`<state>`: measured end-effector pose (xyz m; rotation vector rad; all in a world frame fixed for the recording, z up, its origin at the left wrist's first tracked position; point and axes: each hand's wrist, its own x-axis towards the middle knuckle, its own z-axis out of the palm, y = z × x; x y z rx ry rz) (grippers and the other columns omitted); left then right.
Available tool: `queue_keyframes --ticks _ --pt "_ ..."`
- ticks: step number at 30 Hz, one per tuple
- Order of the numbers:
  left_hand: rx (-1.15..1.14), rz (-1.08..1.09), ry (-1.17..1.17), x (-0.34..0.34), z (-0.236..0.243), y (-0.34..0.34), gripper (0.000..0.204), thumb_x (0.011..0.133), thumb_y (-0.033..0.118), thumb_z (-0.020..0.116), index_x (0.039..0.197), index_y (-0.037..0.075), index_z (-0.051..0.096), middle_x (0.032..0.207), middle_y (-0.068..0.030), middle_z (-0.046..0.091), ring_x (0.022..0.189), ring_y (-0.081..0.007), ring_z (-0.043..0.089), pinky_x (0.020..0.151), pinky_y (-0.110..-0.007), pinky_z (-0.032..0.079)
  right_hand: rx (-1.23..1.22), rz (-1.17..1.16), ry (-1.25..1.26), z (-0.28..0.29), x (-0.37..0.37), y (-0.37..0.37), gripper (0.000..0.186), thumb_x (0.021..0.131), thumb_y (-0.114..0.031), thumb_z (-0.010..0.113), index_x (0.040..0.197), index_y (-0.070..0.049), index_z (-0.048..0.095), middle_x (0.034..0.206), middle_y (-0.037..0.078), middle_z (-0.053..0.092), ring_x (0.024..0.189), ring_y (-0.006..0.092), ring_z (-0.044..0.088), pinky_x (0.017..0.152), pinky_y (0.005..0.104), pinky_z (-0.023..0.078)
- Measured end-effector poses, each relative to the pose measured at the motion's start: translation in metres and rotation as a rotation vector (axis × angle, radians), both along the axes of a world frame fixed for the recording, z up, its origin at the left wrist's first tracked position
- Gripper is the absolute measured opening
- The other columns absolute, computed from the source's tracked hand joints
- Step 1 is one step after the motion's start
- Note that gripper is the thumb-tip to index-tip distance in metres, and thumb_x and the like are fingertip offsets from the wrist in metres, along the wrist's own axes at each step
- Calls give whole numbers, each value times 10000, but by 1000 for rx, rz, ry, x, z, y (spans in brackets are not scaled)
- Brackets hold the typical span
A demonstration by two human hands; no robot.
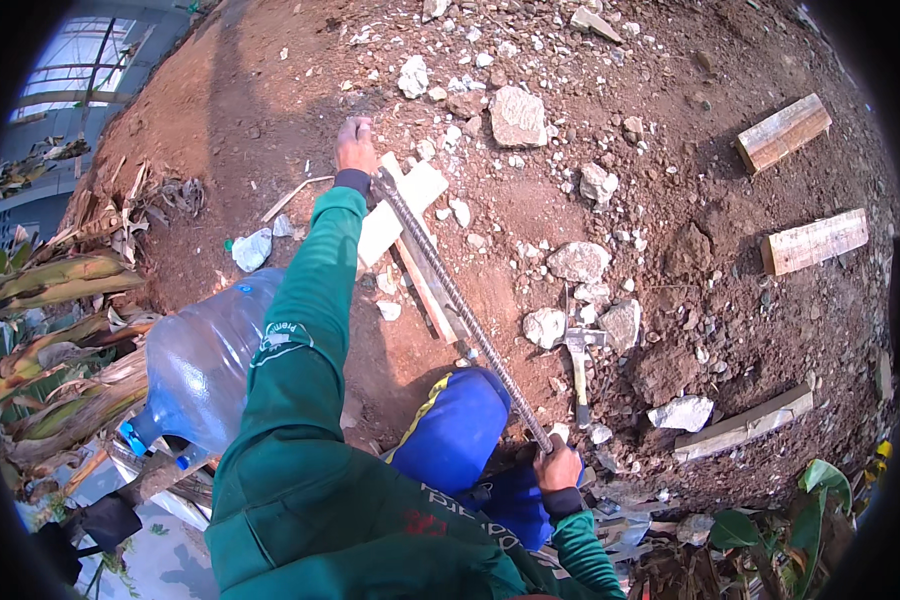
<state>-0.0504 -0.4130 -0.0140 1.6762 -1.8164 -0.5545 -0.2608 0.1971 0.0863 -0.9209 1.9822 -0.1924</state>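
A long ribbed steel bar [460, 305] slants across the view in front of me. My right hand [558, 468] is closed around its near end, beside my blue-trousered knee. The bar's far end lies against the wrist of my outstretched left hand [356, 147]. That hand's fingers are loosely bent, its palm is hidden, and nothing shows in them. Below it, a pale wooden board [402, 212] lies on the dirt, with a narrower wood strip [425, 292] running toward me. A hammer [579, 362] rests among stones to the right of the bar.
A large clear water jug [202, 360] lies at the left, beside dry banana stalks [65, 285]. Wood blocks [785, 132] [815, 241] and a wood strip [745, 425] lie at the right. A big stone [518, 117] and rubble cover the uneven dirt. Green leaves [735, 530] stand at lower right.
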Motion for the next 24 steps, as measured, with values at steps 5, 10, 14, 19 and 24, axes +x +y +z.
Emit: queue_keyframes --ticks 5,10,14,19,24 --pt "88 6 81 39 60 80 289 946 220 626 1119 -12 632 1078 -195 642 989 -354 642 892 -435 510 -80 -27 137 47 -10 -6 244 795 -215 730 974 -57 679 690 246 623 686 471 622 626 521 491" --pt "-55 -308 -382 59 90 195 606 850 448 739 1210 -11 571 1142 -208 602 1131 -367 575 972 -450 475 -164 -26 300 85 10 -18 300 870 -330 739 878 -35 681 705 264 640 674 466 632 606 530 491" --pt "99 -396 -190 74 94 185 655 811 447 763 1261 10 574 1141 -221 607 1097 -398 606 926 -473 496 -199 24 429 136 33 -23 315 873 -345 745 892 -34 694 681 240 639 656 448 635 580 495 495" --pt "223 -548 61 90 86 157 529 805 385 764 1185 26 680 1037 -196 706 1031 -378 666 877 -459 520 -167 78 480 212 51 -47 398 866 -366 760 773 2 644 658 239 611 678 457 627 595 506 478" --pt "647 -328 420 81 54 148 451 887 392 691 810 -50 735 647 -163 677 556 -246 680 573 -375 544 -42 211 430 287 30 -85 418 919 -372 710 791 21 648 597 184 535 563 332 535 557 449 426"
